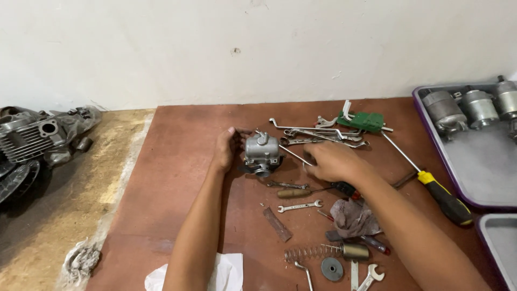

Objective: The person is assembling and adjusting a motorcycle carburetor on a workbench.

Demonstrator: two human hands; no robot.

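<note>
A small silver carburettor (262,153) stands on the brown board (177,161). My left hand (226,148) rests against its left side, fingers cupped around it. My right hand (331,160) hovers just right of it, fingers curled over a thin metal rod (295,155) that runs toward the carburettor; whether it grips the rod is unclear. Below the hands lie a wooden-handled tool (294,193), a small spanner (300,206) and a grey rag (353,217).
Several wrenches (318,134) and a green tool holder (362,121) lie behind. A yellow-handled screwdriver (436,191) points toward a purple-rimmed tray (474,161) holding cylindrical parts. A spring (312,252), washer (332,268) and white cloth (229,272) sit near me. An engine block (32,140) lies at left.
</note>
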